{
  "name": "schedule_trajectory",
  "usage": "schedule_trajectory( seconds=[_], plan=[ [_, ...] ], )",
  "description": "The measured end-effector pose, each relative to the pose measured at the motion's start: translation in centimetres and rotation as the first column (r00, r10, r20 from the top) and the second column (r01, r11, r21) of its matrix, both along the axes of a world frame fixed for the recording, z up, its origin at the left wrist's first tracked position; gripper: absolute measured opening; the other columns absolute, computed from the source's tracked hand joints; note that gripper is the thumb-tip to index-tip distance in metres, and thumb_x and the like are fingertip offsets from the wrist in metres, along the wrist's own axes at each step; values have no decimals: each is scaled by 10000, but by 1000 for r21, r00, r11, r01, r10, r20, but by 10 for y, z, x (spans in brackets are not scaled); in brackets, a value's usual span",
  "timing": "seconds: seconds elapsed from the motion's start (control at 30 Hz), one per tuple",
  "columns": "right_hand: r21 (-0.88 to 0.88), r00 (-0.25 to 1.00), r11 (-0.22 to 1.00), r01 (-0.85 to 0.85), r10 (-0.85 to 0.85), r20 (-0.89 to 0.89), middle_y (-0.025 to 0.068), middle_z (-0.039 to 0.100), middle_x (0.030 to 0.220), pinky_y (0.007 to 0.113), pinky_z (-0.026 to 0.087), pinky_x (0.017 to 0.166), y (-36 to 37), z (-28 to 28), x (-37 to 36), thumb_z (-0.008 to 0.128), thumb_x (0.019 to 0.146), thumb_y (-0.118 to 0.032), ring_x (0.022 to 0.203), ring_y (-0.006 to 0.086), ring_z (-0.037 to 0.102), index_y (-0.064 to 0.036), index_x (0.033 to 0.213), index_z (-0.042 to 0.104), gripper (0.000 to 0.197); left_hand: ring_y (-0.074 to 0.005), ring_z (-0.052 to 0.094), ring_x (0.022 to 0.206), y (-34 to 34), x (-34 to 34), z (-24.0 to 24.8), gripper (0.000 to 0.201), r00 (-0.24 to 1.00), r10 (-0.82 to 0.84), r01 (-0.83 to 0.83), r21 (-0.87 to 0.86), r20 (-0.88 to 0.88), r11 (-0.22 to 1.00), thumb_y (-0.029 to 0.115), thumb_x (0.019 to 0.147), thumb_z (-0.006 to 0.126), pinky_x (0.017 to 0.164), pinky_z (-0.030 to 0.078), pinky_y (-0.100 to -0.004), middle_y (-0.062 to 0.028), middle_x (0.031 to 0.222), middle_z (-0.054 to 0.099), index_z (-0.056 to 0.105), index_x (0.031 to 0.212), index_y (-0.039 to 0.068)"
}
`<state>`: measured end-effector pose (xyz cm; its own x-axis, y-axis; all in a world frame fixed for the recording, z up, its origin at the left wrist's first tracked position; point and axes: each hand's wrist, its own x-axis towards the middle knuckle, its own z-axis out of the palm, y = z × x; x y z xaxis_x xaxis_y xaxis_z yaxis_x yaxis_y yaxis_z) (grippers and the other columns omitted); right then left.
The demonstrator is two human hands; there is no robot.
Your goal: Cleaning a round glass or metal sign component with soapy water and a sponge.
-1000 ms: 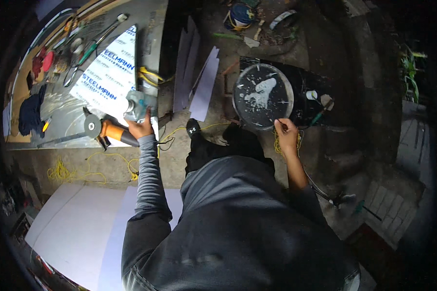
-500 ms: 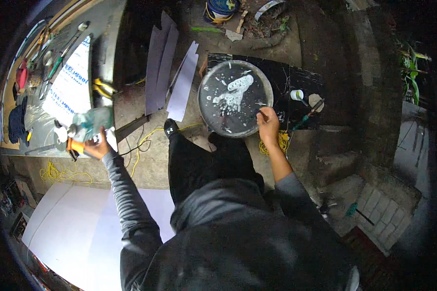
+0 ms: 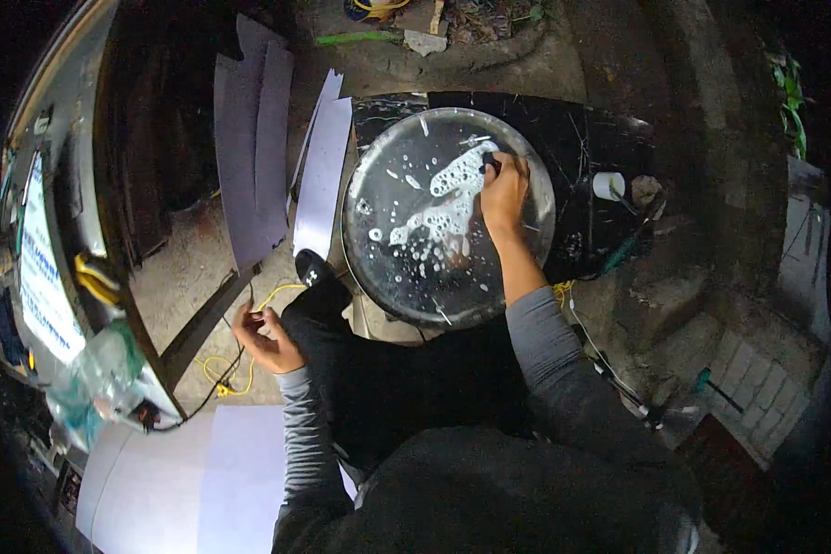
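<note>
One-handed, pinching small dark piece (image 3: 488, 162) in right hand (image 3: 507, 192), at upper end of white foam (image 3: 454, 177) on round dark tray (image 3: 383, 270); contact with foam unclear. Holding left hand (image 3: 269, 340) half-open beside black trouser leg (image 3: 310, 325), curling fingers loosely, gripping nothing visible. Also seeing white cup (image 3: 608, 186) right of tray, on black board (image 3: 568, 129).

the right hand (image 3: 505, 194) is turned knuckles up, its fingers (image 3: 517, 168) bent down and gathered in a pinch. just behind those fingers the right wrist (image 3: 507, 233) is bare, and the right forearm (image 3: 517, 272) slants back from it. well apart from the right fingers, the left hand (image 3: 270, 338) hovers, its own fingers slack and half curled; behind them the left forearm (image 3: 305, 429) is covered to the wrist.
</note>
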<state>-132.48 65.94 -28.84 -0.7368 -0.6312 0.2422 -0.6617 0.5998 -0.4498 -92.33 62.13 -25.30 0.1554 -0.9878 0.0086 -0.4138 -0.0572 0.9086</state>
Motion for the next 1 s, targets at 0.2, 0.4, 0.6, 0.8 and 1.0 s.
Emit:
schedule_trajectory(
  seconds=[0.2, 0.4, 0.6, 0.8, 1.0],
  plan=[
    [-11, 931, 953, -302, 297, 210, 187, 614, 1027, 418, 515, 806, 5, -15, 30, 673, 852, -4, 925, 377, 625, 17, 1019, 680, 168, -150, 463, 880, -43, 0, -60, 242, 999, -33, 33, -140, 4, 990, 84, 974, 584, 810, 396, -294, -60, 1010, 531, 555, 1198, -3],
    [15, 981, 987, -162, 163, -106, 187, 617, 1020, 410, 510, 796, -2, -22, 9, 662, 843, 23, 912, 379, 626, 13, 1080, 682, 238, -151, 508, 897, -55, -48, -142, 184, 984, -8, -27, -194, -179, 981, 114, 975, 603, 825, 412, -283, -65, 1031, 588, 600, 1122, 3],
    [47, 897, 909, -415, 417, -149, 168, 643, 985, 417, 511, 821, -10, -38, 9, 621, 837, 18, 931, 351, 626, 17, 1038, 709, 219, -119, 575, 898, -51, -72, -201, 159, 948, -136, 100, -138, -287, 985, 161, 976, 626, 818, 456, -264, -40, 994, 646, 630, 1060, 26],
    [232, 864, 919, -317, 381, -328, 228, 585, 1106, 417, 491, 922, 7, -37, 3, 545, 864, 16, 1085, 380, 554, 67, 1168, 649, 325, -89, 567, 859, -49, -52, -225, 167, 823, -253, 246, -81, -509, 966, 176, 968, 655, 804, 453, -244, 3, 946, 641, 644, 1040, 25],
    [224, 924, 973, -53, 133, -358, 285, 614, 1019, 490, 528, 803, 14, -40, -9, 557, 830, -1, 989, 420, 616, 64, 894, 719, 186, -93, 574, 827, -44, -32, -223, 140, 788, -326, 327, -93, -522, 941, 156, 982, 629, 785, 464, -246, -8, 910, 644, 642, 1021, 23]
  ],
)
